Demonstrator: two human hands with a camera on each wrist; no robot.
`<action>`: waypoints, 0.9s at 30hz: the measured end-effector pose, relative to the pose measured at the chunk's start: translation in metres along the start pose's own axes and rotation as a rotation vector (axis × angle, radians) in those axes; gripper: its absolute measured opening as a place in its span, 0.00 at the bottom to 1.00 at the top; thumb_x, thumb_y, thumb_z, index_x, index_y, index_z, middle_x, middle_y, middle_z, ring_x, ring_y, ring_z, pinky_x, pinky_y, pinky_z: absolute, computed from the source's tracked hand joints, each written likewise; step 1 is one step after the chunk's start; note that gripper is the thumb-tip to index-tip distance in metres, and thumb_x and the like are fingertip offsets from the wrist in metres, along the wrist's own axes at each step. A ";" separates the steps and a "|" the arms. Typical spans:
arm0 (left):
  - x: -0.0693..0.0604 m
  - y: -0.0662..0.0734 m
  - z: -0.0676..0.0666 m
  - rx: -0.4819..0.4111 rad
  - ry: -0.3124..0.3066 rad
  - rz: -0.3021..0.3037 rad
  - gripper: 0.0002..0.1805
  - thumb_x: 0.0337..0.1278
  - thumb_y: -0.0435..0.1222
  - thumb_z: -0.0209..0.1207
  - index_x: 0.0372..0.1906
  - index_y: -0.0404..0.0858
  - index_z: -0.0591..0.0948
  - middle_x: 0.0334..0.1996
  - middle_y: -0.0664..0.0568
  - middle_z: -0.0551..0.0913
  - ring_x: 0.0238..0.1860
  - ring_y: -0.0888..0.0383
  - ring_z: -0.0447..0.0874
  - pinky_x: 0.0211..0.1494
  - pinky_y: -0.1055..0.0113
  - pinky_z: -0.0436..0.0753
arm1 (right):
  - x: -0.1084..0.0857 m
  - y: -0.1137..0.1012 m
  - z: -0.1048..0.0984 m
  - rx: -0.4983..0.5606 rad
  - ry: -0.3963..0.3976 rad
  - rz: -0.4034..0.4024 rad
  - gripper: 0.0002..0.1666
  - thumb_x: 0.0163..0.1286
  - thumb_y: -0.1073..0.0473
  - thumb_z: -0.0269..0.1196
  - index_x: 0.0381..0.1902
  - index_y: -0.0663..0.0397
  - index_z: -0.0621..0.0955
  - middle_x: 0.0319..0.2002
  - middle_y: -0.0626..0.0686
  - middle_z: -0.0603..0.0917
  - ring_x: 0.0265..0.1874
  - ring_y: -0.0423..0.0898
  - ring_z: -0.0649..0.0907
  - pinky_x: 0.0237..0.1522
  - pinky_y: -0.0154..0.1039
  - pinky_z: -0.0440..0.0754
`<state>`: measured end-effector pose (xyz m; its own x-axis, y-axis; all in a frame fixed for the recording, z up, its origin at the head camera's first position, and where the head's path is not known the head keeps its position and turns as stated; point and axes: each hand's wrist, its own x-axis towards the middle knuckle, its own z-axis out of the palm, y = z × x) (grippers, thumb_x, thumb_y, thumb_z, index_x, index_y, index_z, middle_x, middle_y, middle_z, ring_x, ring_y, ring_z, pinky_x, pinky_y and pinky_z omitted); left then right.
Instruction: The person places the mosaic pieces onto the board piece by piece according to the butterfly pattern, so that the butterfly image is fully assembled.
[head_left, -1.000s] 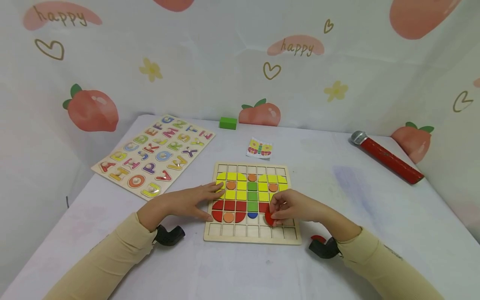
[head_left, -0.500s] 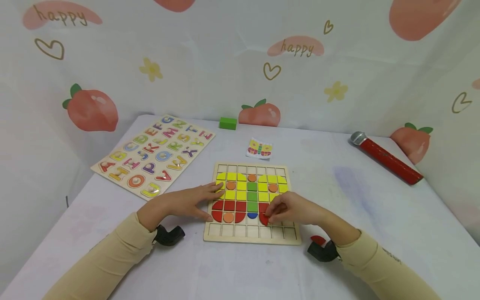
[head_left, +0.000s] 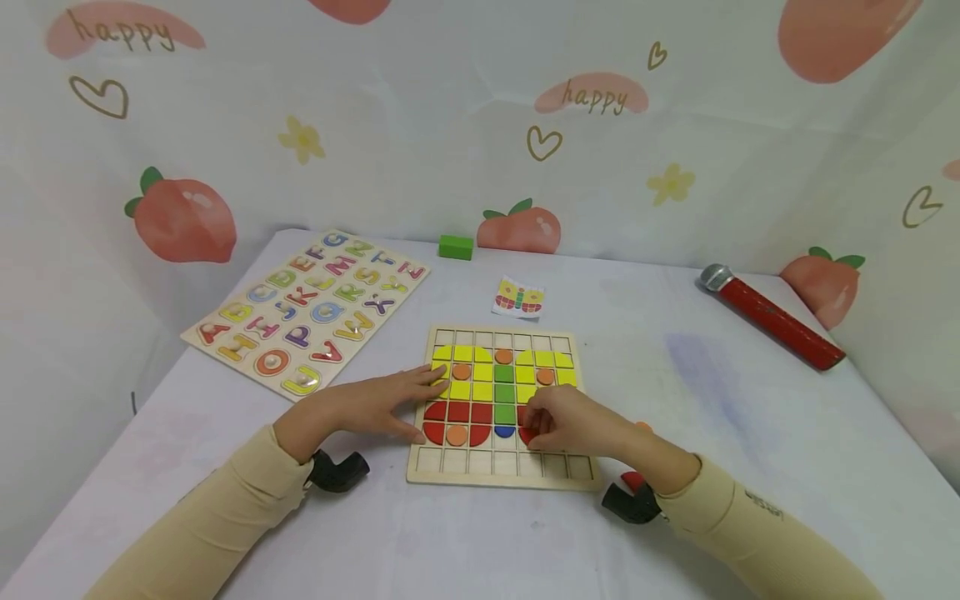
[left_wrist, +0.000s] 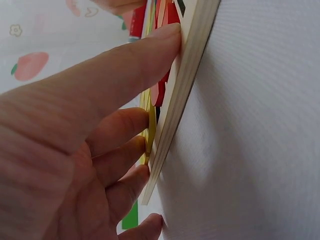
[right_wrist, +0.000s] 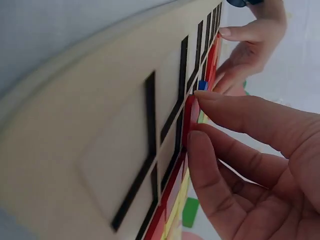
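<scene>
A wooden grid board [head_left: 502, 477] carries flat yellow, red, green, orange and blue pieces laid out as a butterfly. My right hand [head_left: 573, 421] is over its lower right part. Thumb and fingertips pinch a red rounded piece [right_wrist: 188, 120], which sits low at the board's surface in the right wrist view, near the blue half-round piece [head_left: 506, 432]. The hand covers several cells of the right wing. My left hand [head_left: 378, 402] rests on the board's left edge, fingers spread over the yellow pieces, with the thumb by the red ones.
A small butterfly picture card [head_left: 519, 297] lies behind the board. Farther back stands a green block [head_left: 456, 247]. An alphabet puzzle [head_left: 255, 372] lies at left, a red microphone [head_left: 780, 321] at right. Loose red [head_left: 632, 479] and orange [head_left: 643, 427] pieces show beside the right forearm.
The right hand has brought the red piece from a tilted hold down to the board, beside the blue one, and shifted slightly left. The left hand has stayed put.
</scene>
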<state>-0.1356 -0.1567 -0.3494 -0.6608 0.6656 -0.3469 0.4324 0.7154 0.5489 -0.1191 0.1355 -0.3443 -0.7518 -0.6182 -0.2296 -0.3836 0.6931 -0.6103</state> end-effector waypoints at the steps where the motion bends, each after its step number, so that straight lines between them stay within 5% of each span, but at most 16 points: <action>1: 0.000 0.000 0.000 0.003 -0.001 -0.001 0.42 0.53 0.46 0.63 0.71 0.45 0.58 0.75 0.53 0.48 0.75 0.49 0.39 0.74 0.49 0.52 | 0.000 0.000 0.000 0.001 0.002 0.005 0.09 0.54 0.63 0.69 0.32 0.56 0.80 0.27 0.45 0.79 0.25 0.38 0.75 0.29 0.27 0.77; 11: 0.002 -0.002 0.001 0.003 -0.001 0.006 0.42 0.53 0.46 0.63 0.71 0.44 0.58 0.75 0.52 0.48 0.75 0.48 0.39 0.74 0.49 0.52 | -0.017 0.022 -0.007 0.082 0.067 0.083 0.11 0.54 0.58 0.70 0.35 0.56 0.82 0.29 0.46 0.81 0.29 0.41 0.77 0.32 0.29 0.79; 27: 0.001 -0.001 0.001 0.001 -0.002 -0.003 0.42 0.53 0.46 0.63 0.71 0.45 0.58 0.75 0.52 0.48 0.75 0.48 0.40 0.73 0.48 0.53 | -0.084 0.093 -0.039 0.227 0.197 0.217 0.17 0.57 0.61 0.67 0.44 0.64 0.81 0.39 0.55 0.82 0.33 0.39 0.78 0.36 0.29 0.80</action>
<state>-0.1363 -0.1567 -0.3509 -0.6612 0.6636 -0.3500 0.4307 0.7177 0.5472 -0.1121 0.2660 -0.3523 -0.8999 -0.3674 -0.2349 -0.0920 0.6865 -0.7213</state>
